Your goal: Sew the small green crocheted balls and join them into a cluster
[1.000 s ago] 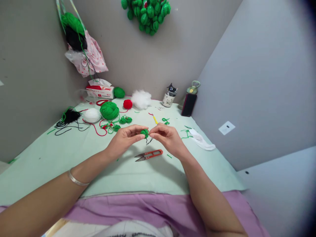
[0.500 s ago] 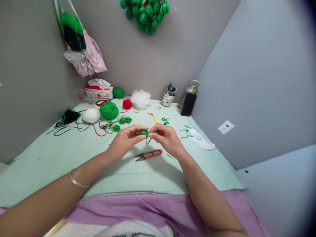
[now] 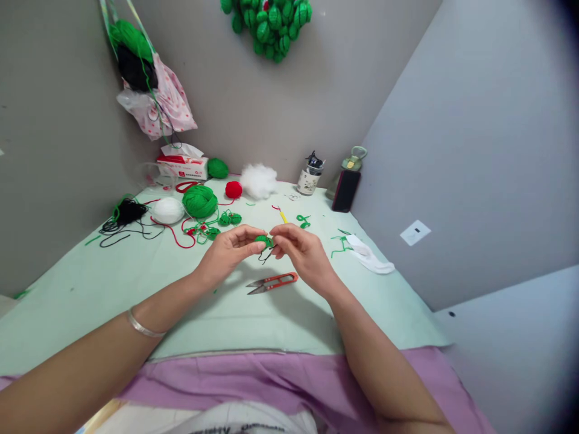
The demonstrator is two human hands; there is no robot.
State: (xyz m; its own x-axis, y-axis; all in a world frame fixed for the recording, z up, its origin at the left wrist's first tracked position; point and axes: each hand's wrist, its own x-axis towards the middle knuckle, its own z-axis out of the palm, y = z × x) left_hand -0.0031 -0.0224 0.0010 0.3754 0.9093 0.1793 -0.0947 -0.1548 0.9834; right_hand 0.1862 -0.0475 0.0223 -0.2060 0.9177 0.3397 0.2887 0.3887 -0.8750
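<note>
Thumb and fingers of my left hand grip a small green crocheted ball above the table's middle. Black yarn ends dangle beneath it. My right hand is pinched closed at the ball's right side; what lies between its fingertips is hidden. Below the hands, orange-handled thread snips lie with blades pointing left. A yellow-handled hook rests just beyond the fingers, partly covered by them.
Behind at left are a green yarn ball, white yarn, black yarn and small green crocheted pieces. White stuffing, a jar and a phone stand along the back. White cloth lies right.
The right fingers have shifted slightly around the ball's right side, and the ball has turned and moved a little left. The hanging black yarn ends have swung left.
</note>
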